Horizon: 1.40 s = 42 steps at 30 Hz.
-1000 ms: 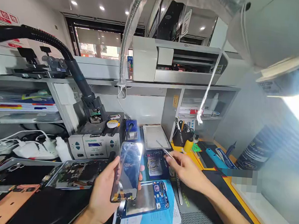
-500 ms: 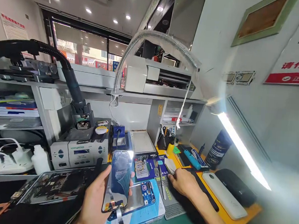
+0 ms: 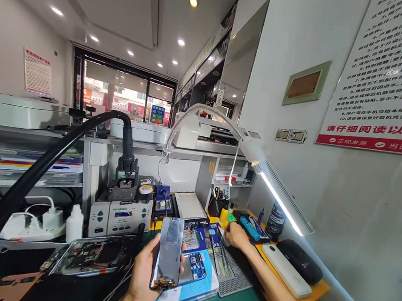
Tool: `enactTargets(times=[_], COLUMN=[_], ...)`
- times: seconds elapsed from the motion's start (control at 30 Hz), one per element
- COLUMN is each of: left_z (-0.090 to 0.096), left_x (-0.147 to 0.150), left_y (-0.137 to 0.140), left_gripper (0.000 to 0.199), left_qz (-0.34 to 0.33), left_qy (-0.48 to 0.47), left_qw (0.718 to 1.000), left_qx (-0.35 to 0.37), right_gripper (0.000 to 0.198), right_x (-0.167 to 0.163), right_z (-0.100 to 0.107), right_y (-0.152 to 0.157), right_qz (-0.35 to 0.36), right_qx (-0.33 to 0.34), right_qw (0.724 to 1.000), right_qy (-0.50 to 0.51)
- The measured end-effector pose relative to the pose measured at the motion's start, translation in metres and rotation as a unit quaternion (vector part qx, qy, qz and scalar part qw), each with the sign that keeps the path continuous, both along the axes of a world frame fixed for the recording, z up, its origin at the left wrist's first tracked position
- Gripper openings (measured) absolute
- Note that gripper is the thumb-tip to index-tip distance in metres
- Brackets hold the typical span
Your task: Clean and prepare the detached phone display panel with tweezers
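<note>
My left hand [image 3: 144, 267] is closed around the sides of a phone screen [image 3: 168, 252], holding it upright with a flex connector along its lower edge. Behind that screen, an opened phone [image 3: 197, 267] with a blue circuit board lies on a light blue box [image 3: 207, 288], partly covered. My right hand [image 3: 236, 236] reaches to the back of the bench with its fingers curled downward; what they grip is hidden. Close to its left are several tweezers [image 3: 216, 256] on a grey perforated mat [image 3: 237, 278].
A hot-air station [image 3: 121, 218] and a white bottle [image 3: 74, 224] stand at left, near an opened tablet-like device [image 3: 93, 255]. A lit lamp [image 3: 280, 198] hangs over the right side. A white power bank [image 3: 285, 271] and blue can [image 3: 275, 221] sit at right.
My head view has tilted up and turned. The right hand has shifted slightly, and the pale flat piece at its fingers is now mostly hidden. More tweezers show beside it. My left hand still holds the screen.
</note>
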<state>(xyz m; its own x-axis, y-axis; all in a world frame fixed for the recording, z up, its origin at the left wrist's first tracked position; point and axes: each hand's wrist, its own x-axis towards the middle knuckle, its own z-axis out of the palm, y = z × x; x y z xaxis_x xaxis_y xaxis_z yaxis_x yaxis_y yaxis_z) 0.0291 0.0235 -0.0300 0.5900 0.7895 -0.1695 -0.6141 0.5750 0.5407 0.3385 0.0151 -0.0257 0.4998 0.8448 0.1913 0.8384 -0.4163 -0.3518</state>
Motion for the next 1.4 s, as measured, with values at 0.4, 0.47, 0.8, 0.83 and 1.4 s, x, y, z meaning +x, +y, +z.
enactTargets(times=[0.4, 0.47, 0.8, 0.83, 1.4], left_z=[-0.003, -0.003, -0.007, -0.006, -0.008], left_x=[0.002, 0.003, 0.006, 0.005, 0.002], left_y=[0.001, 0.000, 0.003, 0.002, 0.004], left_gripper=[0.046, 0.044, 0.035, 0.034, 0.041], left_qz=[-0.026, -0.025, -0.021, -0.025, -0.129], left_qy=[-0.010, -0.010, -0.021, -0.020, -0.069], left_qw=[1.000, 1.000, 1.000, 0.999, 0.989], left_qx=[0.002, 0.001, 0.007, 0.007, -0.004], right_gripper=[0.025, 0.023, 0.014, 0.014, 0.045], right_x=[-0.114, -0.142, -0.173, -0.171, -0.163], right_z=[0.029, 0.031, 0.025, 0.026, 0.044], right_y=[-0.023, -0.030, -0.028, -0.024, -0.070], right_qz=[0.212, 0.278, 0.323, 0.313, 0.526], right_qx=[0.122, 0.115, 0.101, 0.112, 0.005], right_qw=[0.960, 0.948, 0.931, 0.931, 0.812], right_qy=[0.135, 0.106, -0.134, -0.150, -0.253])
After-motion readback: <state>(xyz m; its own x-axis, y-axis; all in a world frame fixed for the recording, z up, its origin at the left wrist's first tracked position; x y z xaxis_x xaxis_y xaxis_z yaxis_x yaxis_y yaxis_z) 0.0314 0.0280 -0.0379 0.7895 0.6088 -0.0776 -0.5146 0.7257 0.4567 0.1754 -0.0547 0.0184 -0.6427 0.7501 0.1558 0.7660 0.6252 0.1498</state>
